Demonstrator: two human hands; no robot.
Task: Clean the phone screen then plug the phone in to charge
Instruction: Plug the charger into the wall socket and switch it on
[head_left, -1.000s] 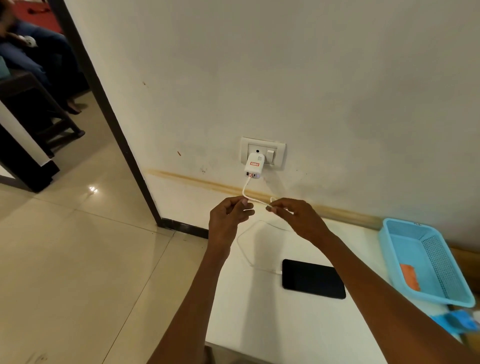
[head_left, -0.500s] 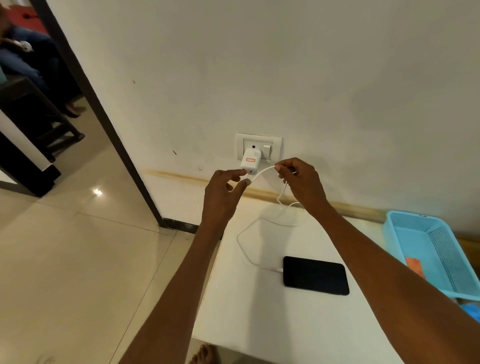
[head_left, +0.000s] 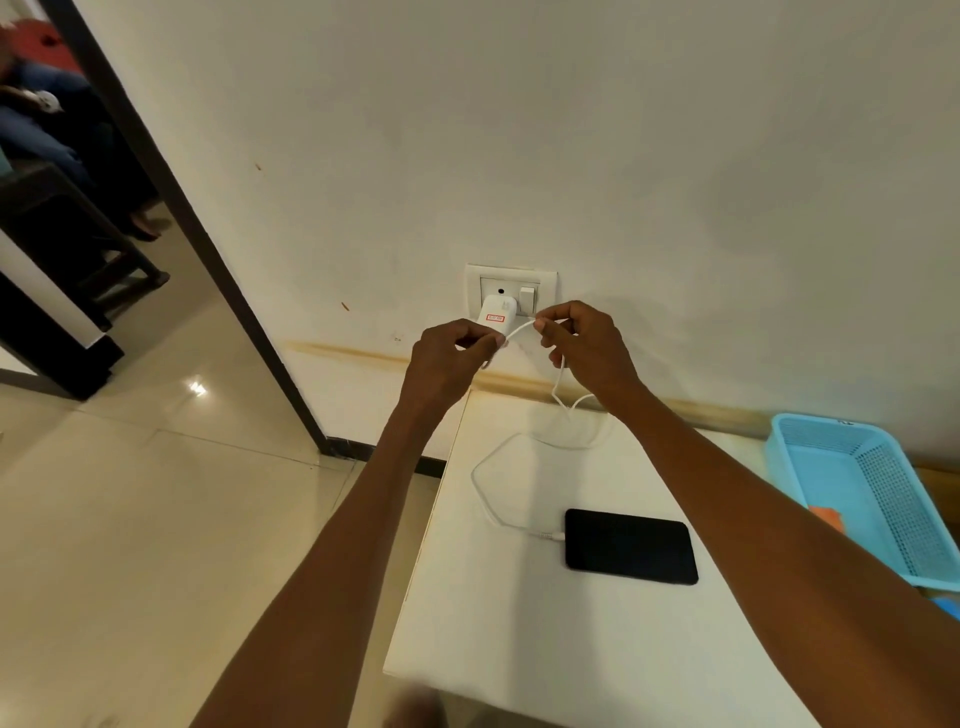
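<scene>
While the white table (head_left: 545, 649) stood against the wall with the blue plastic basket (head_left: 883, 499) at its far right, I judged the job nearly finished: the black phone (head_left: 630, 545) lay flat, screen up, on the tabletop, the white charging cable (head_left: 485, 493) already seated in its left end. From there the cable looped over the table and climbed to the white adapter (head_left: 496, 314) sitting in the wall socket (head_left: 511, 291). My left hand (head_left: 449, 358) was pinching the cable's plug end just below the adapter, and my right hand (head_left: 587, 348) was pinching the cable just beside it, the two hands close together but not touching. To do this step well, I reckoned I should keep the plug square to the port, push straight in, and leave slack so the phone was not dragged. The phone lay well below both hands, nearer my right forearm.
</scene>
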